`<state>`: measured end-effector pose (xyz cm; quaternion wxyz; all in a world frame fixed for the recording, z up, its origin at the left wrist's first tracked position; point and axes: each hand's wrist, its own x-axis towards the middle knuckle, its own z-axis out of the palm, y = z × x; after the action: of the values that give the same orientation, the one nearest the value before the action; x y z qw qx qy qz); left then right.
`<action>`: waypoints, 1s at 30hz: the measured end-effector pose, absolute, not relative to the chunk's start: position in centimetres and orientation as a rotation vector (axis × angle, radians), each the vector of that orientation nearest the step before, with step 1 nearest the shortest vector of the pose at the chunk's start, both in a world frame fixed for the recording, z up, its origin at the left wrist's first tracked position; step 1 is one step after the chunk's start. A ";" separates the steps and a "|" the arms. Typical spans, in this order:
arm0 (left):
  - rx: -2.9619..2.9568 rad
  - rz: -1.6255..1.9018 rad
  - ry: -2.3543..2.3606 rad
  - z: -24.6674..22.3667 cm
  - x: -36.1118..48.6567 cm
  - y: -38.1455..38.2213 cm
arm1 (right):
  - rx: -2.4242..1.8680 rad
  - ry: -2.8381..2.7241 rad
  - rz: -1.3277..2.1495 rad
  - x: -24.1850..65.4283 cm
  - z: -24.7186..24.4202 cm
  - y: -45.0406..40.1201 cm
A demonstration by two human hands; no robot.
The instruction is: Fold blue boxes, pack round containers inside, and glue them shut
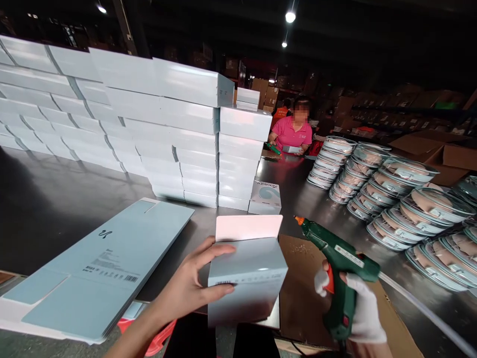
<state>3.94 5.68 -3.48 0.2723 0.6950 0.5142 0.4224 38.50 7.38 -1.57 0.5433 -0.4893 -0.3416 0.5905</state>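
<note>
My left hand [201,281] grips a pale blue box [248,283] at its left side, thumb on the front face and fingers on top. The box's pinkish-white end flap [249,227] stands up at the far edge. My right hand [359,303], in a white glove, holds a green glue gun [341,253] by its handle, with fingers at the red trigger. The orange nozzle points left, beyond the box's right side. A clear glue stick [421,308] sticks out of its rear. Under the gun lies brown cardboard [301,293].
Flat pale blue cartons [112,258] are stacked at the left. A wall of white boxes [167,134] rises behind them, with a small printed box [265,196] beside it. Stacks of round clear-lidded packages [402,214] stand right. Across the metal table [290,184] a person in pink [292,132] sits.
</note>
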 end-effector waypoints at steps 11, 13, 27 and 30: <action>1.944 0.839 1.141 -3.1 0.9 7.0 | -1.884 -0.919 1.054 43.4 -2.3 9.7; 1.938 0.843 1.138 -3.2 0.8 7.0 | -1.692 -1.184 0.892 40.6 -1.5 9.1; 2.012 1.412 0.714 -4.7 2.9 6.9 | -0.464 -2.318 0.110 30.8 -0.6 8.1; 2.077 1.209 0.757 -3.0 2.3 6.7 | -0.421 -2.365 0.109 30.6 -0.2 8.0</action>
<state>2.29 6.72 -3.03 0.3061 0.7846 0.2862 0.4569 30.62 7.95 -0.17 0.3600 -0.1633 -0.9176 0.0423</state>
